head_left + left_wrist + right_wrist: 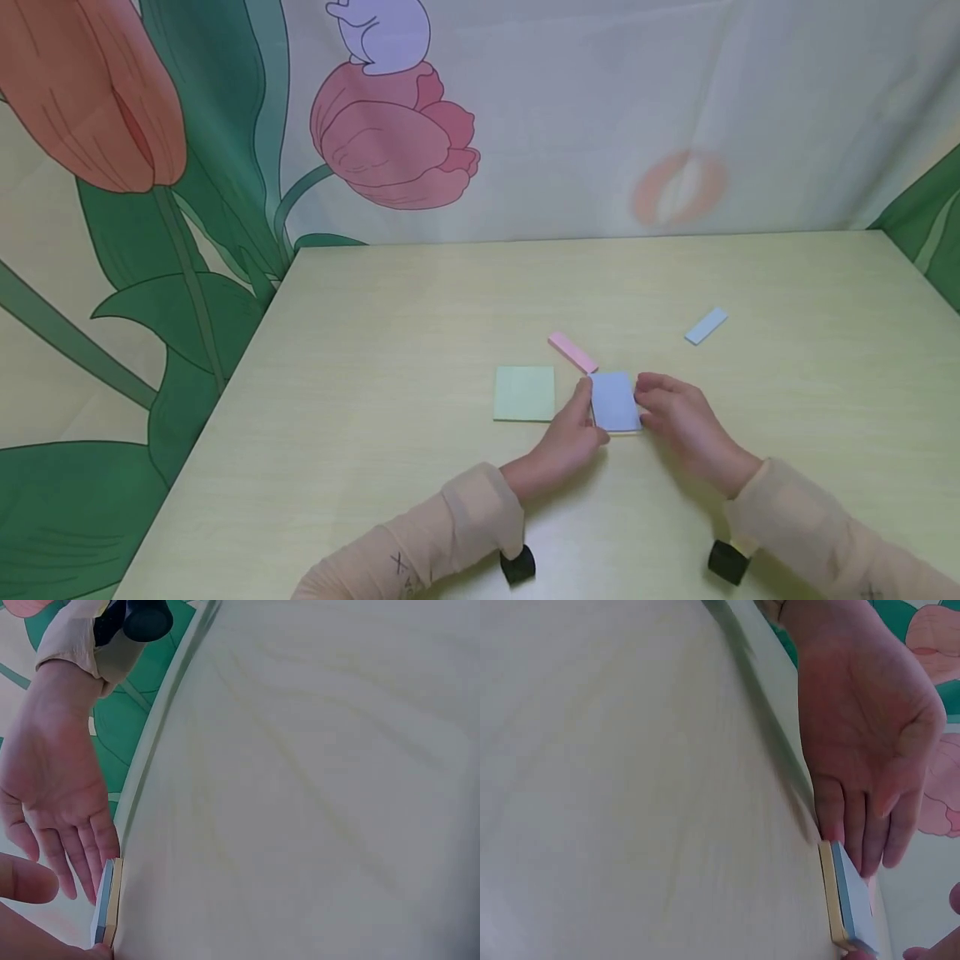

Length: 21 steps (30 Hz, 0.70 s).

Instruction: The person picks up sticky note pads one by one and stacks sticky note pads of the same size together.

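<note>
Between the two hands lies a small blue sticky-note pad point(616, 402), stacked on a pale yellow layer point(114, 904) whose edge shows from the side. My left hand point(566, 437) touches its left side with straight fingers, the thumb near the front left corner. On the opposite side, my right hand point(681, 423) has its fingertips right at the pad's edge. In the right wrist view, the left hand point(866, 727) faces the stack palm-on, fingers extended. The left wrist view has the right hand point(60, 772) with straight fingers meeting the stack.
A square green pad point(523, 393) lies left of the left hand. Just behind the blue pad is a pink strip point(573, 352); a light blue strip point(706, 326) lies farther back right. The pale table point(337, 400) ends at a flower-printed cloth point(570, 117).
</note>
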Each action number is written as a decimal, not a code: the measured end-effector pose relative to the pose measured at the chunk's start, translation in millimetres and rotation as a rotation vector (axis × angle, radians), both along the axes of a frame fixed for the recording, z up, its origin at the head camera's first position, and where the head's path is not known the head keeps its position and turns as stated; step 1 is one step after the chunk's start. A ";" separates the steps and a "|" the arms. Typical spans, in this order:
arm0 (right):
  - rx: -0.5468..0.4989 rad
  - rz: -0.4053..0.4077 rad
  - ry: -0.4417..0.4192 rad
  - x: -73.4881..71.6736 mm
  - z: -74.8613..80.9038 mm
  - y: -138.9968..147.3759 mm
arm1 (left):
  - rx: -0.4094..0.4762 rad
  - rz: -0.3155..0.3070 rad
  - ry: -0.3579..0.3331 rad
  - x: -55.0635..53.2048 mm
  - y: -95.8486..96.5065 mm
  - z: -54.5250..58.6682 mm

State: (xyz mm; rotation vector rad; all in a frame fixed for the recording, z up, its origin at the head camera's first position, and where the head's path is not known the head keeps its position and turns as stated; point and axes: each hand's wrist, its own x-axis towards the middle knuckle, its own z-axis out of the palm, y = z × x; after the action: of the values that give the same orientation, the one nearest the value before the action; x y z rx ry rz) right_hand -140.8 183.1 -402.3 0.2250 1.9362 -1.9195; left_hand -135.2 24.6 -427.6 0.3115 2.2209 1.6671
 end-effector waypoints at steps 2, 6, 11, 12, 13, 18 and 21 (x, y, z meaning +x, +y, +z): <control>0.064 0.006 -0.022 -4.5 0.3 2.7 | -0.010 0.018 0.010 -1.9 1.0 0.2; 0.236 0.099 -0.031 -15.0 -2.4 7.4 | -0.009 0.037 0.023 -5.7 3.7 -0.8; 0.439 0.219 0.024 -26.4 -9.5 10.4 | -0.038 0.038 0.050 -8.0 6.5 0.0; 0.462 0.224 0.027 -27.9 -10.4 10.6 | -0.044 0.038 0.051 -8.1 6.9 0.2; 0.475 0.225 0.027 -29.0 -11.0 10.6 | -0.050 0.035 0.051 -8.0 7.2 0.5; 0.474 0.214 0.013 -30.9 -10.7 10.0 | -0.103 0.020 0.072 -8.6 7.9 -0.2; 0.467 0.215 0.020 -30.5 -10.5 10.0 | -0.149 0.006 0.086 -9.1 8.1 -1.0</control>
State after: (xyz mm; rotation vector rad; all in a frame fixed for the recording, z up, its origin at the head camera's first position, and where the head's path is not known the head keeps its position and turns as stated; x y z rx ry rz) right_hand -171.3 193.1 -412.7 0.1197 2.2948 -1.3227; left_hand -144.3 32.7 -428.6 0.3446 2.3948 1.5072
